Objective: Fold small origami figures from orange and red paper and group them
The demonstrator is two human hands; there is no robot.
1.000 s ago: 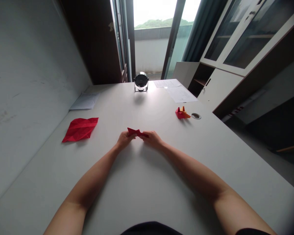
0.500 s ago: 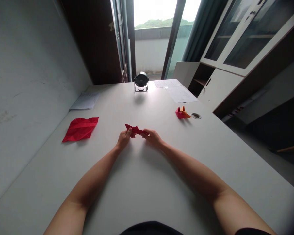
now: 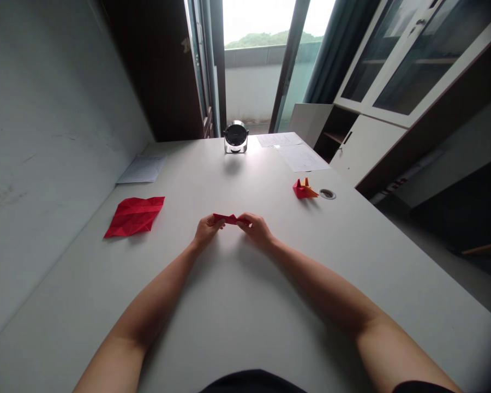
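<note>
Between my two hands is a narrow piece of folded red origami paper (image 3: 231, 219), held just above the white table (image 3: 237, 295). My left hand (image 3: 207, 229) pinches its left end, thumb on the near side. At the right end, my right hand (image 3: 257, 229) grips it between thumb and fingers. A small peak stands up in the middle of the paper's top edge. To the left lies a creased red sheet of paper (image 3: 134, 216). Farther right sits a folded origami figure (image 3: 304, 189) in red and orange.
A round black device on a metal stand (image 3: 235, 136) is at the table's far edge. Printed papers (image 3: 300, 157) lie at the far right, and more papers (image 3: 141, 169) at the far left. A round cable hole (image 3: 327, 194) is beside the origami figure. A wall borders the left side.
The folded red paper has turned to lie more level, its left end lower than before. My left hand's fingers have shifted their hold on it. The other things stay put.
</note>
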